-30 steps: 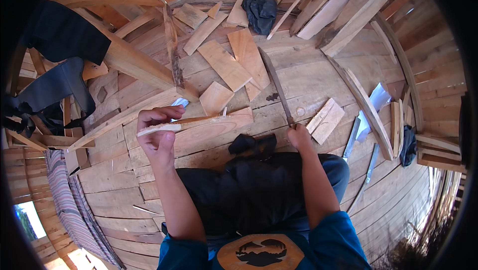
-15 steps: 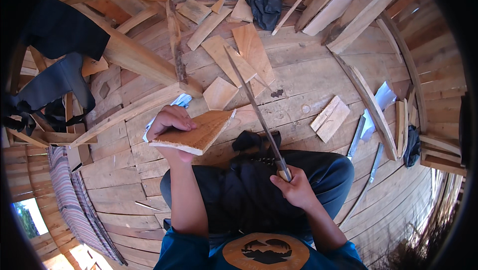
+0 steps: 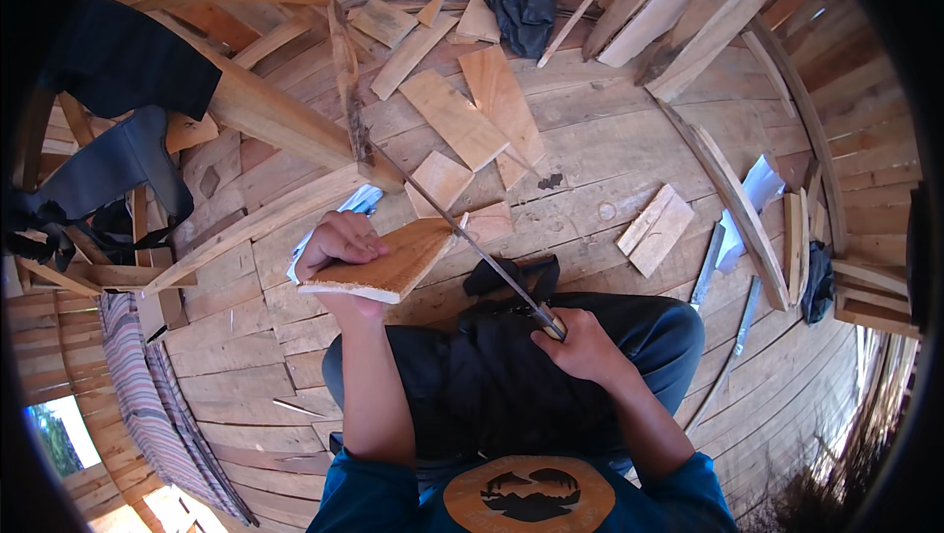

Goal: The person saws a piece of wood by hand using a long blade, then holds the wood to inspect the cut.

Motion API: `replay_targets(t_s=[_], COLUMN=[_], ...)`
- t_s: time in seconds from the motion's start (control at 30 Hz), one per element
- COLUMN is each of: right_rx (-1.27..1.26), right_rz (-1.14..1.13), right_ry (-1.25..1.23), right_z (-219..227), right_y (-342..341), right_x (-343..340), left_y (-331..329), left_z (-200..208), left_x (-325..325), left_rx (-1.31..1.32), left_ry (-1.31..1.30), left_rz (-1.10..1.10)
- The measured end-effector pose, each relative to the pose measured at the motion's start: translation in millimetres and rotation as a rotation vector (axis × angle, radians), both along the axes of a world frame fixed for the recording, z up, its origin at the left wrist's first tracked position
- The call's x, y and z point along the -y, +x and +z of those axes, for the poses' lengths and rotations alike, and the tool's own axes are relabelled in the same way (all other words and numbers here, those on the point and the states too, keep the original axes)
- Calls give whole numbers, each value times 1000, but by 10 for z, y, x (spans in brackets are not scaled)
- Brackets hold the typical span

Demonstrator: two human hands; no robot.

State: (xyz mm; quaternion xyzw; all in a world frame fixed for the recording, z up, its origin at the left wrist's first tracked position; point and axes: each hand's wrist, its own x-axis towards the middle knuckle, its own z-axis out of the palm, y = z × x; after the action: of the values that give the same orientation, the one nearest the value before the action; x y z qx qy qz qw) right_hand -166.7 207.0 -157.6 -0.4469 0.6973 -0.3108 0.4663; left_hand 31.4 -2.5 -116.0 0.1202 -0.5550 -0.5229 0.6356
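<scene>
My left hand (image 3: 341,250) is closed around the left part of a short brown wooden board (image 3: 398,256), which it holds tilted above my lap. The board's near edge is pale and rough. In my right hand (image 3: 590,348), the fingers wrap round the handle of a machete (image 3: 492,264) with a long, narrow dark blade. That blade slants up and to the left, crossing at the board's far right corner. Whether it touches the wood there I cannot tell. Both hands are over my crossed legs in dark trousers.
Several cut boards (image 3: 454,120) lie on the plank floor (image 3: 580,149) ahead. A split-looking wood piece (image 3: 656,228) and a handsaw-like metal strip (image 3: 706,266) lie to the right. At left, a thick beam (image 3: 285,110) juts in. A black plastic bag (image 3: 521,8) sits far off.
The machete has swung left and down, its blade now reaching the board's right end. My right hand has turned slightly with it. The left hand and board stay almost in place.
</scene>
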Motion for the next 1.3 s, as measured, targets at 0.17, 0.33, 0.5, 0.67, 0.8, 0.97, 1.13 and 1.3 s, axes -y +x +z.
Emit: replay_targets(t_s=[0.17,0.33,0.5,0.67,0.8,0.97,1.13,1.3], right_rx=[75,52,-100,-310,-317,75,826,681], right_rz=[96,57,-1,-102,-89,64,137,87], right_ry=[105,143,108,117,73,44,562,529], right_z=[126,5,-79,-103,-139,-154,-166,-171], right_y=[-58,-35,50,228,239,4,-313,-247], right_x=[22,-26,-62,-111,-137,-81,89,68], left_y=[35,-10,-50,18,24,-52,-67,-66], left_z=[-19,-49,18,-38,-12,1,-21,-13], left_x=[-37,-4,-26,-4,-19,-4,-9,-8], left_rx=[-57,-114,-88,-100,-92,-82,-68,-60], left_ry=[112,114,133,171,178,188,143,161], left_rz=[47,11,37,36,15,-16,-44,-43])
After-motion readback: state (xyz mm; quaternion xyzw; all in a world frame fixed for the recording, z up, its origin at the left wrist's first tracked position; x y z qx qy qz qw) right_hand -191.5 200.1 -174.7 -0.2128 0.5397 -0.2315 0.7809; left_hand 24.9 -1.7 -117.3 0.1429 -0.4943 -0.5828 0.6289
